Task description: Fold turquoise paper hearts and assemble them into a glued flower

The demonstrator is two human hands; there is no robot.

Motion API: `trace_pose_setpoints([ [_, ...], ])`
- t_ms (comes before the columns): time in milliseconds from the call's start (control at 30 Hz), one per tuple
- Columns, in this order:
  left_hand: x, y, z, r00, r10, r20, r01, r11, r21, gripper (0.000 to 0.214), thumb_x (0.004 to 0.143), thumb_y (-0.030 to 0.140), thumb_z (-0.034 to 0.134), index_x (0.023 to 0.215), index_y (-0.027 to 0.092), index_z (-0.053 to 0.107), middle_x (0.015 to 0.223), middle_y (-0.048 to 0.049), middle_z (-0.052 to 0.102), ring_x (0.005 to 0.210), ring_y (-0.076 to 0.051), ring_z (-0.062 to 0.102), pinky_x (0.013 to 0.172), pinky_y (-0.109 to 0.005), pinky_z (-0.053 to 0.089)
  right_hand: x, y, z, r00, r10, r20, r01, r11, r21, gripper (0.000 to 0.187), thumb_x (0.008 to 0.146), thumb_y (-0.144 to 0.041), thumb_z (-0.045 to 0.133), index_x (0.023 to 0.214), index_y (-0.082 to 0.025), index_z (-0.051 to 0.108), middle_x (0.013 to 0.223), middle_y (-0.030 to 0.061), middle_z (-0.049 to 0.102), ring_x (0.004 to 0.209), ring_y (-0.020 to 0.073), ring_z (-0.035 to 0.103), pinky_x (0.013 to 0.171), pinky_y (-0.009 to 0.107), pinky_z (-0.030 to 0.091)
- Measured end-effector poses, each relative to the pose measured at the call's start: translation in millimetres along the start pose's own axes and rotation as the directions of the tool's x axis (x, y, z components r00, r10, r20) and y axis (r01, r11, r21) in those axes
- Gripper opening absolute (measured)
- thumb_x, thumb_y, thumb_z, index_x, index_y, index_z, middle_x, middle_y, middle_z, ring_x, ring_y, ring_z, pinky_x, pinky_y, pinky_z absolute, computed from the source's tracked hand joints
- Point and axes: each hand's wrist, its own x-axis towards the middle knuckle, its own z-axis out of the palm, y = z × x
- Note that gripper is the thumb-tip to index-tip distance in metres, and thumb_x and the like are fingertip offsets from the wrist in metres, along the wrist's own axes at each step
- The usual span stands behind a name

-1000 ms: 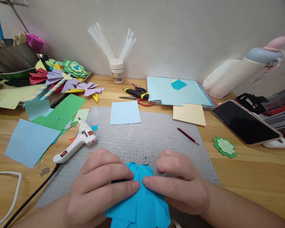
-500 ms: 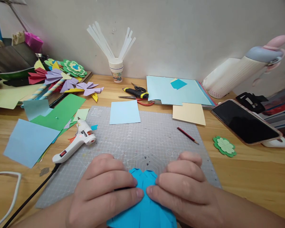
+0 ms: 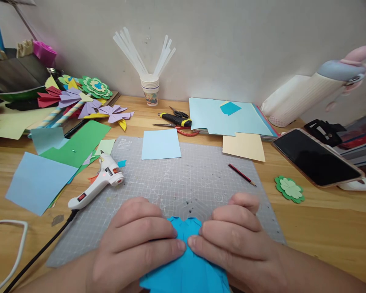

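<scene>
A pleated piece of bright blue folded paper (image 3: 187, 268) lies at the near edge of the grey cutting mat (image 3: 201, 175). My left hand (image 3: 137, 240) is closed on its left side, and my right hand (image 3: 240, 240) is closed on its right side. Both sets of fingertips press close together near the paper's middle, with a narrow strip of blue showing between them. Two small folded points stick up at its far end. The thumbs and the paper's outer sides are mostly hidden beneath the hands.
A white glue gun (image 3: 99, 181) with a black cord lies left on the mat. Ahead are a light blue sheet (image 3: 161, 144), a pencil (image 3: 242, 175), scissors (image 3: 179, 112) and a cup of glue sticks (image 3: 150, 89). A phone (image 3: 319, 156) leans at right near a green paper flower (image 3: 289, 189).
The hands keep the same grip on the blue paper. Its near end has shifted slightly to the right, and the whole view has moved by a few pixels.
</scene>
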Motion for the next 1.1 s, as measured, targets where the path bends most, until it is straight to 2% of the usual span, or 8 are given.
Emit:
trace_pose_setpoints([
  [100, -1.7, -0.7, 2.8, 0.999, -0.051, -0.002, 0.051, 0.997, -0.062, 0.02, 0.091, 0.025, 0.054, 0.087, 0.012, 0.068, 0.077, -0.007, 0.07, 0.072, -0.017, 0.059, 0.07, -0.033, 0.049, 9.9, 1.3, 5.7, 0.993, 0.035, -0.113, -0.013, 0.981, 0.194, 0.036, 0.099, -0.019, 0.035, 0.081, -0.023, 0.066, 0.066, -0.0056, 0.069, 0.066, 0.0109, 0.06, 0.082, 0.036, 0.031],
  [267, -1.9, -2.4, 11.2, 0.938, -0.345, 0.025, 0.334, 0.882, -0.333, 0.007, 0.083, 0.021, 0.063, 0.084, 0.017, 0.069, 0.072, -0.0042, 0.067, 0.068, -0.016, 0.059, 0.064, -0.03, 0.048, 20.6, 5.0, 14.7, 0.986, 0.159, 0.05, -0.163, 0.863, 0.478, 0.01, 0.085, -0.018, 0.053, 0.08, -0.02, 0.062, 0.072, -0.001, 0.065, 0.069, 0.0134, 0.058, 0.073, 0.033, 0.034],
  [333, -1.9, -3.7, 15.5, 0.798, -0.589, 0.127, 0.574, 0.679, -0.458, 0.007, 0.078, 0.021, 0.068, 0.071, 0.018, 0.067, 0.065, -0.0011, 0.064, 0.063, -0.015, 0.058, 0.059, -0.026, 0.047, 20.5, 5.1, 19.1, 0.949, 0.268, 0.166, -0.314, 0.761, 0.568, 0.006, 0.081, -0.019, 0.058, 0.075, -0.02, 0.058, 0.07, -0.0016, 0.061, 0.068, 0.0132, 0.056, 0.071, 0.032, 0.037],
  [400, -2.8, -5.9, 19.4, 0.547, -0.794, 0.267, 0.76, 0.336, -0.556, 0.012, 0.074, 0.027, 0.072, 0.067, 0.019, 0.067, 0.066, 0.0002, 0.066, 0.064, -0.014, 0.058, 0.059, -0.024, 0.046, 18.7, 4.9, 23.2, 0.865, 0.392, 0.315, -0.499, 0.601, 0.624, 0.011, 0.08, -0.023, 0.06, 0.071, -0.019, 0.054, 0.069, -0.0013, 0.059, 0.068, 0.0138, 0.054, 0.069, 0.031, 0.04],
  [467, -4.1, -8.6, 22.4, 0.332, -0.861, 0.385, 0.781, 0.022, -0.624, 0.015, 0.071, 0.033, 0.075, 0.074, 0.02, 0.069, 0.075, 0.0004, 0.07, 0.069, -0.015, 0.059, 0.065, -0.024, 0.047, 16.5, 5.0, 26.3, 0.751, 0.469, 0.465, -0.65, 0.399, 0.648, 0.015, 0.082, -0.029, 0.058, 0.071, -0.019, 0.053, 0.071, -0.0001, 0.056, 0.07, 0.0151, 0.053, 0.067, 0.03, 0.042],
  [533, -5.0, -11.1, 24.2, 0.248, -0.849, 0.467, 0.735, -0.15, -0.662, 0.018, 0.071, 0.035, 0.075, 0.08, 0.02, 0.07, 0.08, 0.0002, 0.071, 0.073, -0.015, 0.059, 0.071, -0.025, 0.047, 14.9, 5.6, 28.4, 0.659, 0.503, 0.56, -0.727, 0.233, 0.646, 0.02, 0.085, -0.034, 0.054, 0.072, -0.019, 0.053, 0.071, 0.0002, 0.054, 0.07, 0.015, 0.052, 0.065, 0.029, 0.042],
  [767, -4.4, -13.0, 25.9, 0.216, -0.798, 0.563, 0.709, -0.269, -0.652, 0.02, 0.076, 0.036, 0.071, 0.076, 0.016, 0.068, 0.071, -0.0004, 0.068, 0.065, -0.012, 0.054, 0.065, -0.023, 0.042, 17.4, 8.0, 30.8, 0.521, 0.518, 0.678, -0.785, -0.021, 0.619, 0.032, 0.083, -0.045, 0.056, 0.067, -0.018, 0.048, 0.065, -0.0017, 0.049, 0.062, 0.0117, 0.044, 0.059, 0.026, 0.038],
  [1100, -4.2, -10.0, 27.1, 0.207, -0.798, 0.566, 0.735, -0.255, -0.628, 0.022, 0.075, 0.038, 0.071, 0.074, 0.016, 0.069, 0.069, -0.0005, 0.07, 0.061, -0.013, 0.057, 0.063, -0.024, 0.044, 15.2, 8.5, 34.8, 0.521, 0.602, 0.605, -0.793, 0.08, 0.604, 0.037, 0.084, -0.045, 0.055, 0.062, -0.02, 0.038, 0.058, -0.0057, 0.036, 0.054, 0.0092, 0.035, 0.048, 0.023, 0.03],
])
